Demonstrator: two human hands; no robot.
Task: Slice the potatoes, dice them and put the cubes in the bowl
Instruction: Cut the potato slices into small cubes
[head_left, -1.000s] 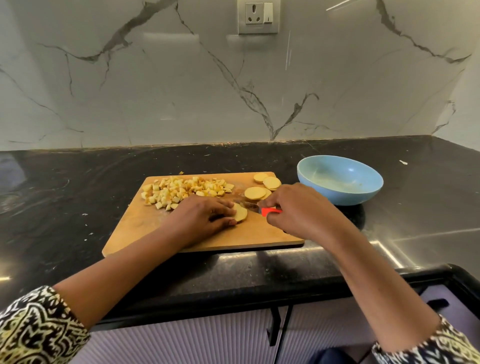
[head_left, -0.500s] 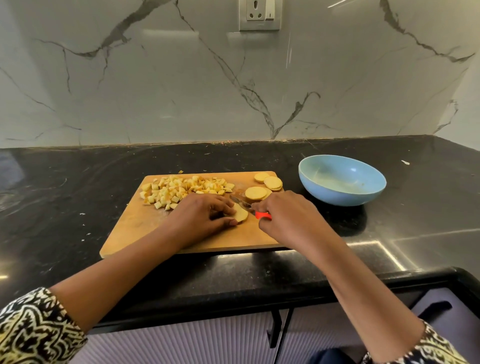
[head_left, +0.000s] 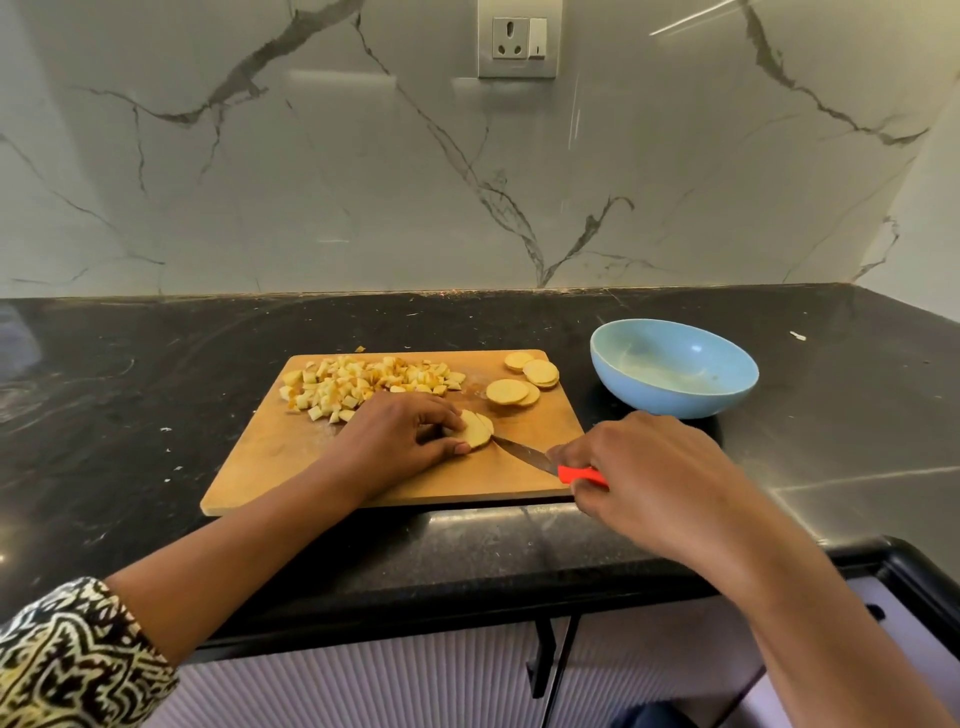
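Right grip (head_left: 649, 478) clasps knife (head_left: 519, 452) (red handle); left grip (head_left: 395, 441) pins potato slices (head_left: 475, 428).

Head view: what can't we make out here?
Red-handled steel knife: head view, right hand wraps most of the handle.
Stack of pale round potato slices: head view, left hand covers its left part; count unclear.
Light-blue round bowl: head view, pale smears inside too faint to identify.

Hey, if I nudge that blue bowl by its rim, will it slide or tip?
The blue bowl looks empty, so it is probably light and should slide easily on the glossy black counter. Its wall curves in toward a narrow base, so a rim push may rock it.
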